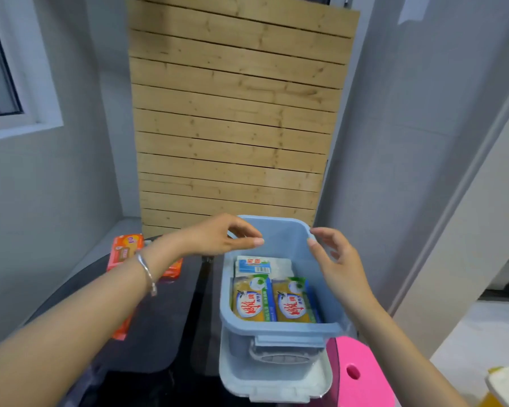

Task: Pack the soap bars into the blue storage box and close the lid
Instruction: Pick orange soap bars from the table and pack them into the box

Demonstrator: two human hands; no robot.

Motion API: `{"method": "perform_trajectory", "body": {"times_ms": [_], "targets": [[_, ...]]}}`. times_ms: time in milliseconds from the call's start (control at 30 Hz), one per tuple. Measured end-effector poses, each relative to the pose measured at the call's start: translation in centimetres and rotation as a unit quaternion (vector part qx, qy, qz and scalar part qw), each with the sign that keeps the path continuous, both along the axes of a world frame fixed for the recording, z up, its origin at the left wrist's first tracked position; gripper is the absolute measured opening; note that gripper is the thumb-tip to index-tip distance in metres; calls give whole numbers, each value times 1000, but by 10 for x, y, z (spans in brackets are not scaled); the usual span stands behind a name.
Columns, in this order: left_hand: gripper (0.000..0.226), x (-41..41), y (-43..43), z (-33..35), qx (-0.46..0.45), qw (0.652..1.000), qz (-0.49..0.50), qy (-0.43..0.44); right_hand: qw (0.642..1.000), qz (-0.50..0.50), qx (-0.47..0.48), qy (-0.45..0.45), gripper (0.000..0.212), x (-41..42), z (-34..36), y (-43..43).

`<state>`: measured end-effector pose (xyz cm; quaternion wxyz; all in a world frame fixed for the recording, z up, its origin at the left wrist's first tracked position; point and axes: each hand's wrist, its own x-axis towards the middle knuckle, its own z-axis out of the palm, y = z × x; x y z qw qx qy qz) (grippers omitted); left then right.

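The blue storage box [279,326] stands open on the dark table, resting on its pale lid [272,380]. Inside lie two yellow wrapped soap bars [254,301] side by side and a white-and-blue soap pack [260,265] behind them. My left hand [221,235] hovers over the box's far left rim, fingers apart and holding nothing. My right hand [335,259] hovers over the far right rim, also with nothing in it. Orange soap packs [125,249] lie on the table to the left, partly hidden by my left forearm.
A pink stool-like object [362,374] sits at the box's right front. A slatted wooden panel [232,113] leans on the wall behind the table. Grey walls close in left and right. A yellow and white object [506,386] shows at the bottom right corner.
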<state>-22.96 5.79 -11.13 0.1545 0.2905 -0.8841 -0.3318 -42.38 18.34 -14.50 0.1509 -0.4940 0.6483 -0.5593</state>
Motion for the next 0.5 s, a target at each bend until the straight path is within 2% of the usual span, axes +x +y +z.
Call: {"method": "perform_trajectory", "body": {"times_ms": [100,200,233,300,333,400,500], "targets": [[30,52,-7,1,4,999,46,25,997,68,-18,18,19,46,19,1],[27,108,-11,-9,11,995,99,23,986,163,1,-38,14,97,27,-3],[29,126,-10,-13,17,993,115,13,981,190,13,-48,15,113,26,-7],[48,160,-7,-25,25,988,153,3,971,231,39,-51,19,146,18,-17],[55,176,-5,-33,40,983,178,7,966,248,62,-50,20,163,13,-22],[50,204,-1,-50,77,972,221,3,952,272,131,-52,24,193,-7,-32],[60,240,7,-74,118,946,297,-48,920,291,252,-77,31,227,-43,-44]]}}
